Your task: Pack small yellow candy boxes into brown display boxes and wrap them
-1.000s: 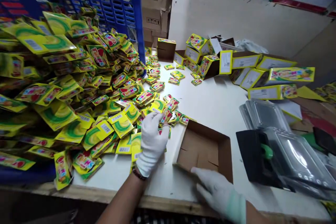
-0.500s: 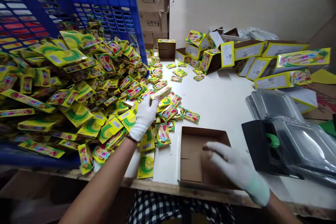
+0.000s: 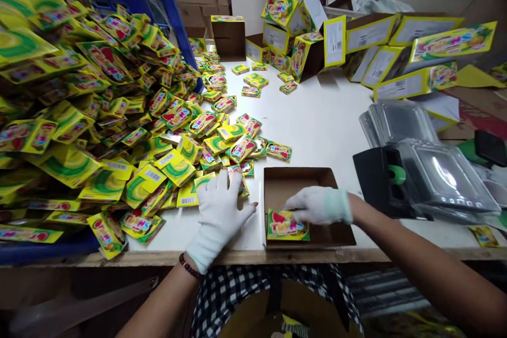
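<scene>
Cardboard tray [image 3: 340, 232] hemmed by sachet heap [image 3: 119, 116]; right hand [image 3: 317, 206] pinches packet [image 3: 287, 225], left hand [image 3: 219, 211] spread.

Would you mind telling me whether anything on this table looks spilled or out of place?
Yes: the sachets have poured from the tipped blue crate across the table, and several yellow cartons lie toppled and open at the back.
</scene>
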Tool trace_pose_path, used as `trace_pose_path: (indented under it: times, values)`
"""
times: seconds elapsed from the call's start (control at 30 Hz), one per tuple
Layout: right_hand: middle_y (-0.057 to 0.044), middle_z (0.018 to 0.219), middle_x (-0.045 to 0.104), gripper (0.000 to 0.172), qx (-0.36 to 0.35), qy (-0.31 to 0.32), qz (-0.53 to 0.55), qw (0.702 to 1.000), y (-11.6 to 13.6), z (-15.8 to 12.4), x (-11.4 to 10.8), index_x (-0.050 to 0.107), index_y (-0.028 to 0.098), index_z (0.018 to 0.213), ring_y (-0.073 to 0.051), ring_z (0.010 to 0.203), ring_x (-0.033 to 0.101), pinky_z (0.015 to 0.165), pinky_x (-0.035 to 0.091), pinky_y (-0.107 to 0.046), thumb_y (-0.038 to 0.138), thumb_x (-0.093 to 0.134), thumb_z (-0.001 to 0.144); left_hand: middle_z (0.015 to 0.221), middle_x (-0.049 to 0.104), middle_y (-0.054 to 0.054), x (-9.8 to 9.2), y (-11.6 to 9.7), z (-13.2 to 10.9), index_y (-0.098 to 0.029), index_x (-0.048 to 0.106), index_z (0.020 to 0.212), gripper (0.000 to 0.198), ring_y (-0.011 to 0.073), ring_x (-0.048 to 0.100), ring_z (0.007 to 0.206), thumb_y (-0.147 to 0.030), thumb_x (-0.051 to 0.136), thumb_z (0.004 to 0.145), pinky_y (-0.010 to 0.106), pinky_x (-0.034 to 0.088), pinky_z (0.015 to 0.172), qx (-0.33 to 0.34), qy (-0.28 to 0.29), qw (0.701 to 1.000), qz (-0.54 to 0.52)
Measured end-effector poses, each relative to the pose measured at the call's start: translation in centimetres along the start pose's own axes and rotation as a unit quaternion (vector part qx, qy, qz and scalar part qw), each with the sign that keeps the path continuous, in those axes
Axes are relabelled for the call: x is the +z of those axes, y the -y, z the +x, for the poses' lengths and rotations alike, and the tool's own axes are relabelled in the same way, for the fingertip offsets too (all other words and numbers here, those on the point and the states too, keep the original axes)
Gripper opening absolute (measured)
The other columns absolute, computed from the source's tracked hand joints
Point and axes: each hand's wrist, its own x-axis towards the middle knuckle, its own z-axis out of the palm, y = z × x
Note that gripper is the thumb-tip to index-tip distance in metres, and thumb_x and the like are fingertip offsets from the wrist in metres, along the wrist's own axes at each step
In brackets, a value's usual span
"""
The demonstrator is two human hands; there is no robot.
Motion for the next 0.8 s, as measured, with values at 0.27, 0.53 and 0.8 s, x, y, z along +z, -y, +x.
trace_pose_path:
  times: [0.27,0.53,0.8]
  values:
    - [-0.011,0.101,0.070,0.056,0.064,-0.001,-0.069,0.996,1.6,4.6,5.8,0.062,0.019,0.119,-0.028,0.086,0.066,0.063,0.043,-0.031,0.049,0.073,0.073,0.110,0.069,0.012,2.0,2.5,0.6,-0.019,0.063,0.116,0.033,0.0285,0.063,0.094,-0.036,0.046,0.093,0.041,0.045,0.083,0.035,-0.009,0.999,-0.041]
    - [-0.007,0.106,0.061,0.030,0.017,-0.156,0.035,0.987,0.7,1.7,5.9,0.071,0.018,0.097,-0.021,0.087,0.061,0.072,0.045,-0.030,0.044,0.064,0.085,0.126,0.064,0.009,0.2,1.8,-3.4,-0.022,0.057,0.125,0.034,0.0211,0.063,0.116,-0.016,0.053,0.091,0.038,0.051,0.101,0.007,-0.221,0.927,-0.304]
    - [-0.008,0.112,0.067,0.053,-0.091,-0.244,0.526,0.810,3.4,-0.4,4.2,0.050,0.022,0.136,-0.018,0.078,0.064,0.078,0.054,-0.036,0.053,0.052,0.093,0.136,0.052,0.017,0.3,-4.4,-4.5,-0.020,0.054,0.132,0.049,0.0255,0.055,0.125,-0.006,0.053,0.085,0.038,0.053,0.097,0.199,-0.229,0.925,-0.230]
